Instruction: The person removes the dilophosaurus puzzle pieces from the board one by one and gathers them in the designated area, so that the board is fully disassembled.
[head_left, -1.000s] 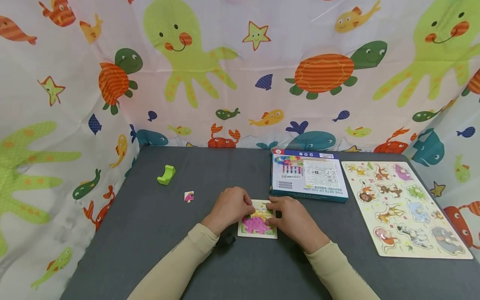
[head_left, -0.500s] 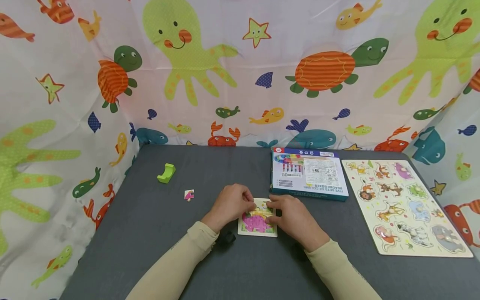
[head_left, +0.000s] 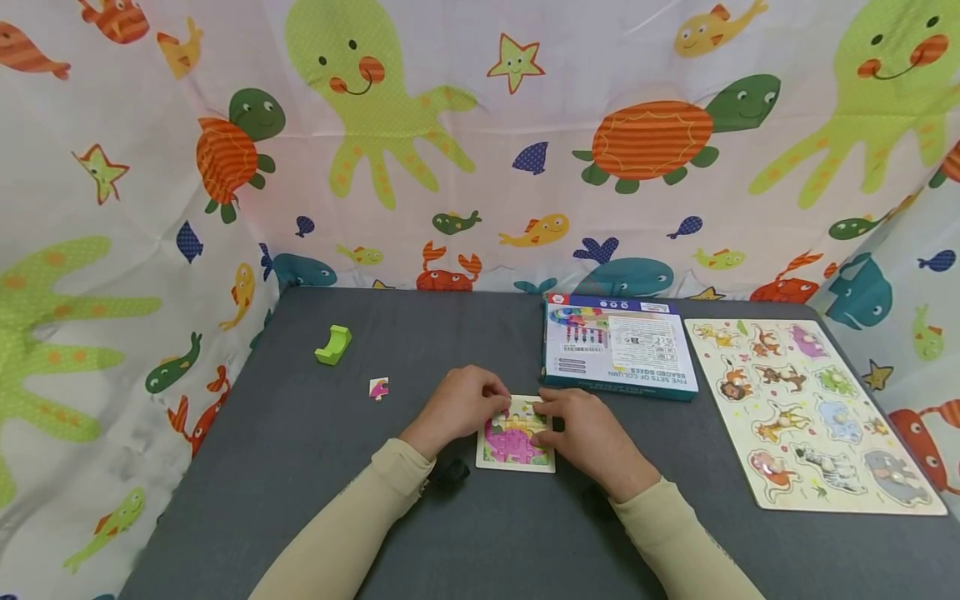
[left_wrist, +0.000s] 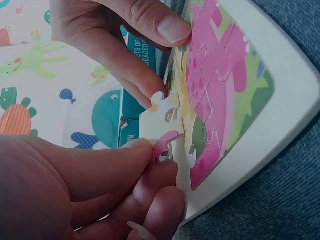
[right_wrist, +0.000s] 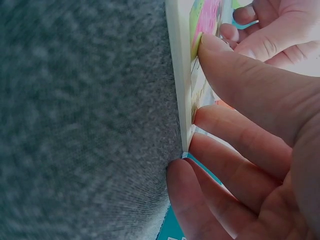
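A small square jigsaw puzzle (head_left: 515, 450) with a pink dinosaur picture lies on the grey table between my two hands. My left hand (head_left: 461, 410) pinches a cream and pink jigsaw piece (left_wrist: 164, 148), with an eye printed on it, between thumb and fingers. In the left wrist view this piece stands tilted over the upper left part of the puzzle, close to its neighbours. My right hand (head_left: 588, 429) rests at the puzzle's right side. Its thumb (right_wrist: 215, 47) touches the picture, and its other fingers lie along the far right edge and corner.
Another jigsaw piece (head_left: 378, 388), pink and white, lies left of the puzzle, with a green curved block (head_left: 333, 345) behind it. A flat box (head_left: 618, 350) stands behind my right hand. An animal peg board (head_left: 813, 417) lies far right. A printed curtain (head_left: 480, 167) surrounds the table.
My left hand keeps pinching the piece at the puzzle's upper left, with slight finger movement. The right hand stays in place. The head view has tilted a little.
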